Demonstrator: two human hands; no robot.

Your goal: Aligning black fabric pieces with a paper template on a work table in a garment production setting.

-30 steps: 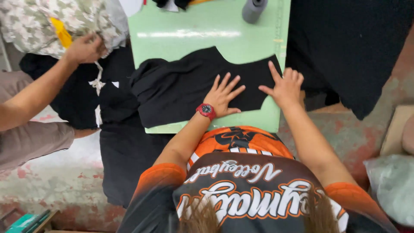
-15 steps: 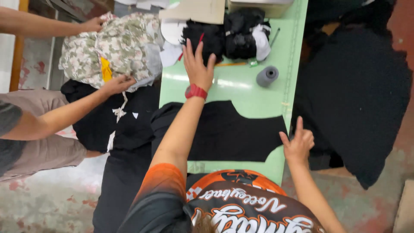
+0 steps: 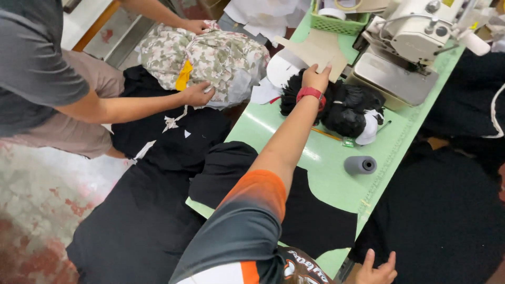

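My left hand (image 3: 315, 78), with a red watch on its wrist, reaches far across the green table (image 3: 336, 158). Its fingers close on the lower edge of a beige cardboard pattern piece (image 3: 310, 51). Just beyond the wrist lies a black fabric bundle (image 3: 347, 108) with a white scrap on it. My right hand (image 3: 376, 268) rests at the table's near edge with fingers spread, holding nothing. A flat black cut fabric piece (image 3: 321, 221) lies on the table between my arms.
A grey thread cone (image 3: 360, 164) lies on the table. A white sewing machine (image 3: 415, 31) and a green basket (image 3: 336, 21) stand at the far end. Another person's hand (image 3: 197, 94) holds a camouflage fabric bundle (image 3: 210, 55) on the left. Black cloth (image 3: 447, 210) hangs on the right.
My left hand has moved from the black fabric piece far forward to the cardboard pattern piece. My right hand has slid back to the table's near edge. The view has shifted toward the sewing machine.
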